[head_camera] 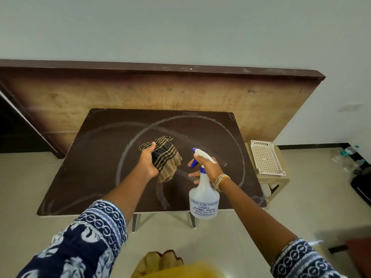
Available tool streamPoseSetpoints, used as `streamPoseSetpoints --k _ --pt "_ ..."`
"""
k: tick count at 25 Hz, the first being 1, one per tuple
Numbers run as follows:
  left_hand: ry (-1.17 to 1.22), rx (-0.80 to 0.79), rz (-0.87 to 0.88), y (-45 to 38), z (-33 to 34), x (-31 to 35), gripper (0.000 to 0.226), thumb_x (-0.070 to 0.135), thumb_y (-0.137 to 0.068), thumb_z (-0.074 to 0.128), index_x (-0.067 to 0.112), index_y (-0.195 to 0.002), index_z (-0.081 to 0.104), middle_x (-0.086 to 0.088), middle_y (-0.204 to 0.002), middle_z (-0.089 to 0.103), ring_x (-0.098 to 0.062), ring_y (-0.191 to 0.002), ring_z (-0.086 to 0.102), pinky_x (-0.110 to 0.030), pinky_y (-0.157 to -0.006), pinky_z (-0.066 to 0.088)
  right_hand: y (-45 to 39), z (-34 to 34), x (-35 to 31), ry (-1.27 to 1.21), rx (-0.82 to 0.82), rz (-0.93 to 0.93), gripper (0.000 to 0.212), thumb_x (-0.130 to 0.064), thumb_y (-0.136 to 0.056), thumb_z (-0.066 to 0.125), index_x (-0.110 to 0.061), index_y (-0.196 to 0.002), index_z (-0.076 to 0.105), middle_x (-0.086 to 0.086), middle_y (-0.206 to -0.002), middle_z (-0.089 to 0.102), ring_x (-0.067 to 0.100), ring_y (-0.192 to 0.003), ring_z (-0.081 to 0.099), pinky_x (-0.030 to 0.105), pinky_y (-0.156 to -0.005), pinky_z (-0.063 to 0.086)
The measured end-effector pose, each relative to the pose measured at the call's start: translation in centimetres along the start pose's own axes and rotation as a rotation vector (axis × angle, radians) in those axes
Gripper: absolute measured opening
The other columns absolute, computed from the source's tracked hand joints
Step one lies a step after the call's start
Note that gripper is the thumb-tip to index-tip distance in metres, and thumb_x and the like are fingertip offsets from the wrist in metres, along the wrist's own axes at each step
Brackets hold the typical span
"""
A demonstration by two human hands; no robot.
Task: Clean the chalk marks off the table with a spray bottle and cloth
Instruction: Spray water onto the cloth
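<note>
A large wooden board [140,93] leans against the wall behind your dark brown worktop [90,167], its left end cut off by the frame. Faint, smeared chalk circles [128,149] loop across the worktop, parts hidden beneath your arms. Your right hand [208,165] has its grip wrapped round the neck of the white spray bottle [203,199], blue nozzle pointing left above the worktop's near edge. Your left hand [147,161] has its grip clamped on the bunched striped cloth [166,157], over the circles.
</note>
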State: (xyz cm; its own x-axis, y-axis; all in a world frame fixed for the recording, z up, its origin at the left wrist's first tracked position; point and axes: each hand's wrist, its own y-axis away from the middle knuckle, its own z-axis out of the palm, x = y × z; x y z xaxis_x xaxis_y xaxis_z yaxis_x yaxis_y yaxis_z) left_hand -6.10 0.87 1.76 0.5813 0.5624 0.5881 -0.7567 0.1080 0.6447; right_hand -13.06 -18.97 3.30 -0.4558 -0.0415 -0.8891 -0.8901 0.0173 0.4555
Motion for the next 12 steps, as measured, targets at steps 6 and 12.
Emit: streamPoseSetpoints --k 6,12 --pt "0.044 -0.083 0.031 0.4 -2.1 4.2 0.035 0.031 -0.091 0.061 0.003 -0.112 0.065 -0.018 -0.108 0.070 -0.033 -0.098 0.066 -0.046 -0.083 0.053 -1.0 4.8 -3.0 0.155 -0.084 -0.184 0.039 -0.036 -0.099 0.044 -0.003 -0.100 0.065 0.012 -0.103 0.070 0.031 -0.056 0.064 0.033 -0.057 0.054" --pt "-0.018 -0.105 0.101 -1.8 -2.6 11.0 0.022 0.020 -0.095 0.058 0.004 -0.109 0.063 -0.014 -0.086 0.074 -0.029 -0.087 0.067 -0.044 -0.071 0.052 -4.0 9.3 -7.2 0.089 -0.137 -0.110 0.042 -0.047 -0.099 0.040 -0.012 -0.102 0.063 0.012 -0.091 0.073 0.029 -0.059 0.067 0.029 -0.051 0.054"
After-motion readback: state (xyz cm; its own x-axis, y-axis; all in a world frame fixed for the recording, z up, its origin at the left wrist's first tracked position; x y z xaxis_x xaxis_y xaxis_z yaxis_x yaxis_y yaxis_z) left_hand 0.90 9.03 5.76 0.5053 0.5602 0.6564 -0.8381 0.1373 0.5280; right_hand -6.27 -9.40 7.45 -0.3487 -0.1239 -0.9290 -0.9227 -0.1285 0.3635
